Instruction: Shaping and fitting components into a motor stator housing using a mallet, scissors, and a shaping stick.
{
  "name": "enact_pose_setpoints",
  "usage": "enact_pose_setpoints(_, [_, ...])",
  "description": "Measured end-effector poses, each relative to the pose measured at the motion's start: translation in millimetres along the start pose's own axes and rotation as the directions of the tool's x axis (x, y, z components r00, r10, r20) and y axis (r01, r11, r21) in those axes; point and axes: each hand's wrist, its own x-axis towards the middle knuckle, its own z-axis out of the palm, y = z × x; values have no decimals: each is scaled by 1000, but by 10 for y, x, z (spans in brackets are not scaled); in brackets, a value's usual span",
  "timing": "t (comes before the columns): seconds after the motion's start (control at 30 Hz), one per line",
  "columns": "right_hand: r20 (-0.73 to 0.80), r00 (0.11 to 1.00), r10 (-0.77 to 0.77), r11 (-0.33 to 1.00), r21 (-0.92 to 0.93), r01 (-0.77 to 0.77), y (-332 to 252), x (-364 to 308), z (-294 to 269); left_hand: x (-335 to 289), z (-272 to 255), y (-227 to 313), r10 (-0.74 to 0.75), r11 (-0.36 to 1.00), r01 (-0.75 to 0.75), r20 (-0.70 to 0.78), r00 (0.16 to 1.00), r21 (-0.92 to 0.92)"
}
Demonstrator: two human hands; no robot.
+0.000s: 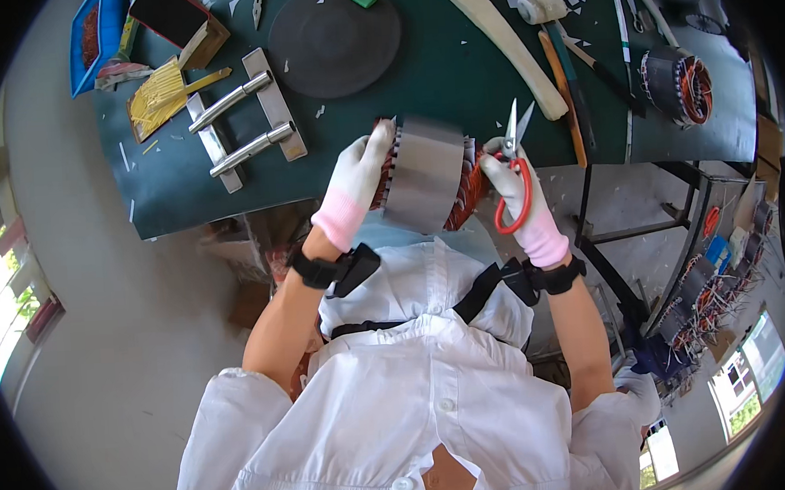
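Note:
A motor stator [422, 174], a grey steel ring with red-brown copper windings at both ends, is held on its side at the table's near edge, above my lap. My left hand [356, 180], in a white and pink glove, grips its left end with the fingers behind the rim. At the stator's right end is my gloved right hand [533, 213], closed around red-handled scissors [526, 185] whose blades point away from me, slightly apart. Its fingertips are close to the windings; whether they press on them I cannot tell.
On the dark green table [257, 192] lie a metal stand with two rods [241, 99], a round dark disc [335, 42], yellow strips [161, 96] and a long pale roll [511, 48]. Another stator [675, 86] stands right. More wound stators [693, 305] sit on a lower shelf.

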Motion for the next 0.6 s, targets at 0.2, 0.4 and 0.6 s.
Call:
enact_pose_setpoints(0.2, [7,958,-288,923,-265,280,-84,397,32,300,268,86,171,980,-135,-281,944,145])
enact_pose_setpoints(0.4, [-124,950,-285,938,-241,250,-455,305,-154,459,275,80,612,788,-552,-242,753,273])
enact_pose_setpoints(0.6, [331,940,-84,987,157,33,-149,-278,-236,592,246,469,407,888,-350,-153,900,298])
